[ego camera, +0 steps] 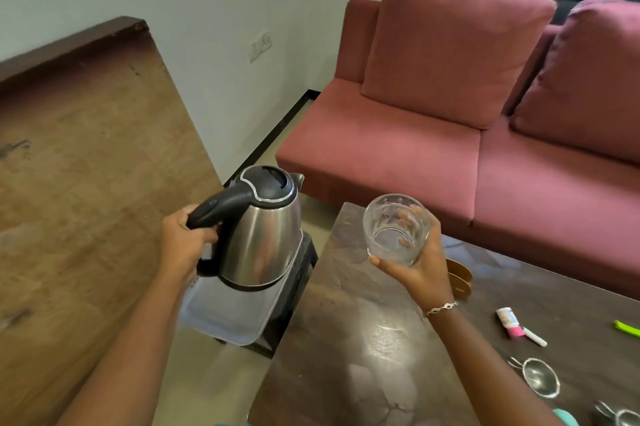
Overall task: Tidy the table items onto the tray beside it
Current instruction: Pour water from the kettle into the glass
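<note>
My left hand grips the black handle of a steel electric kettle, held just above the pale tray that rests on a low dark stool left of the table. My right hand holds a clear drinking glass tilted toward me above the dark table's left end. The glass looks empty.
On the table's right side lie a wooden holder, a small tube, a white marker, a green item, a metal strainer and steel cups. A red sofa stands behind; a wooden panel is on the left.
</note>
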